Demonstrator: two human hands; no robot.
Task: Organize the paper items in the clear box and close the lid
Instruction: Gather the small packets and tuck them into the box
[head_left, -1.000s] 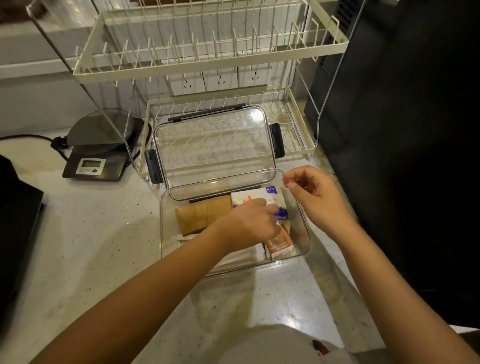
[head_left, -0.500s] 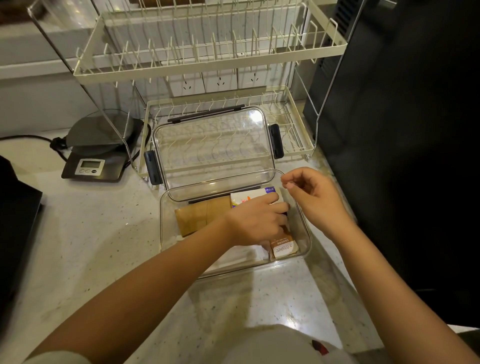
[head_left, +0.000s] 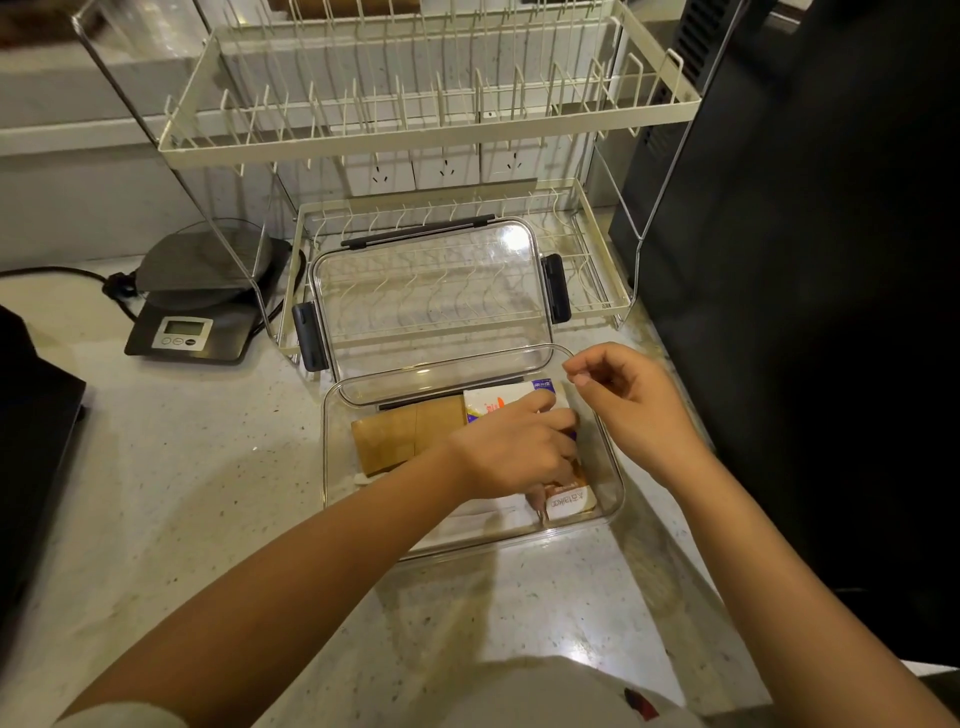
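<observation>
Two bare hands reach over a clear plastic storage box (head_left: 615, 499) that sits open on a speckled pale stone countertop (head_left: 182, 493). Your left hand (head_left: 514, 449) is down inside the box, palm down, fingers pressed flat on a white paper packet with purple and orange print (head_left: 498, 402) at the far right corner; the hand is not closed around anything. Your right hand (head_left: 631, 410) hovers just above the box's right rim, fingers loosely curled with thumb and forefinger near each other; whether they pinch something cannot be told. Beside the white packet, to its left, lies a flat brown paper packet (head_left: 405, 436). Nearer to you, partly under your left hand, an orange and white printed sachet (head_left: 569, 501) rests at the near right corner, with white paper sheets (head_left: 483, 519) beside it. The box's clear hinged lid with dark grey latches (head_left: 431, 301) stands raised at the far side, leaning against a cream wire dish rack (head_left: 415, 124). A grey digital kitchen scale (head_left: 192, 317) sits to the left of the rack.
</observation>
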